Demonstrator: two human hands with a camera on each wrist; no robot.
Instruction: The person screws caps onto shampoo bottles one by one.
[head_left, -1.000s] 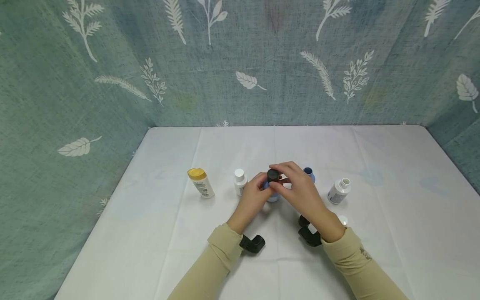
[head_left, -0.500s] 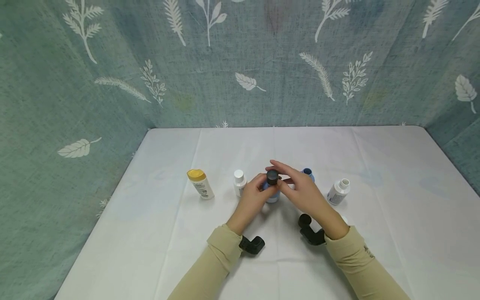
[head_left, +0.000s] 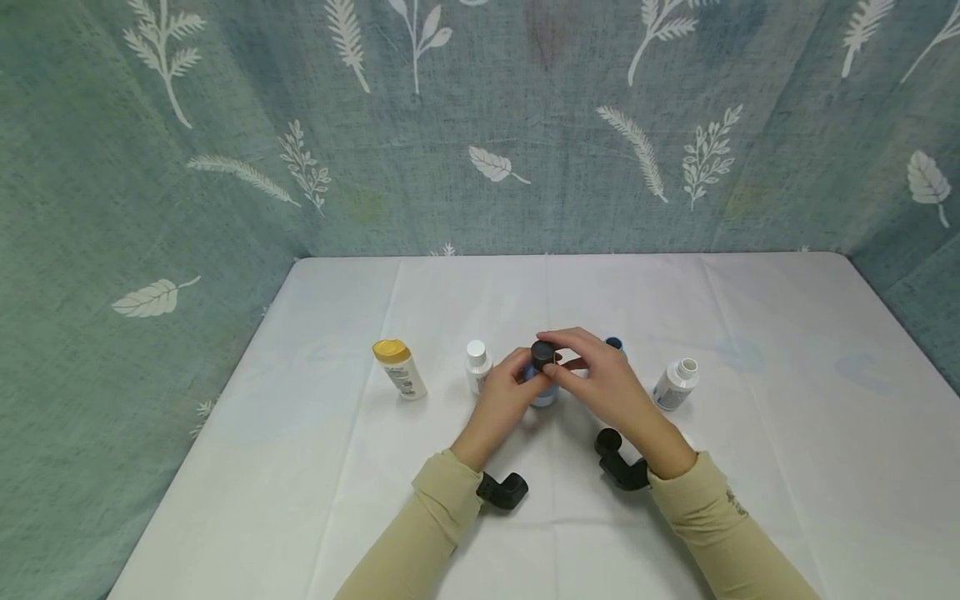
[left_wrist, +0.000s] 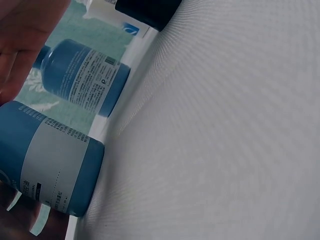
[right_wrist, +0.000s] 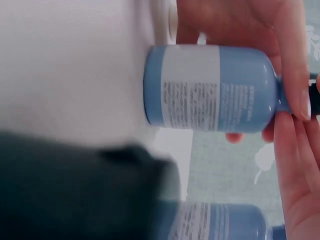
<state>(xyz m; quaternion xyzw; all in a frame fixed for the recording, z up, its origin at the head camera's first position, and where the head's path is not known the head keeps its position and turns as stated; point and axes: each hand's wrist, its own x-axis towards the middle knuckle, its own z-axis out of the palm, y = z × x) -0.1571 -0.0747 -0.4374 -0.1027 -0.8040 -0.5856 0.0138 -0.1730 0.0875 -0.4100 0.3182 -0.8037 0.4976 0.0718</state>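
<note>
A blue bottle (head_left: 543,399) with a pale label stands upright on the table. My left hand (head_left: 504,398) grips it around its upper part. A black cap (head_left: 543,353) sits at the bottle's neck, and my right hand (head_left: 606,385) pinches it between thumb and fingers. In the right wrist view the labelled side of the blue bottle (right_wrist: 210,87) faces the camera, with fingers of both hands about the neck. Just beyond my right hand is a second blue bottle (head_left: 614,342), uncapped and partly hidden in the head view; the left wrist view shows this blue bottle (left_wrist: 82,75) upright.
To the left stand a white bottle with a white cap (head_left: 477,367) and a cream bottle with a yellow cap (head_left: 399,368). An uncapped white bottle (head_left: 677,384) is on the right. A loose black cap (head_left: 608,441) lies near the right wrist's black camera mount (head_left: 622,472).
My right fingers loosened and spread around the black cap half a second ago, and now they pinch it again. My left hand and the bottle have stayed in place.
</note>
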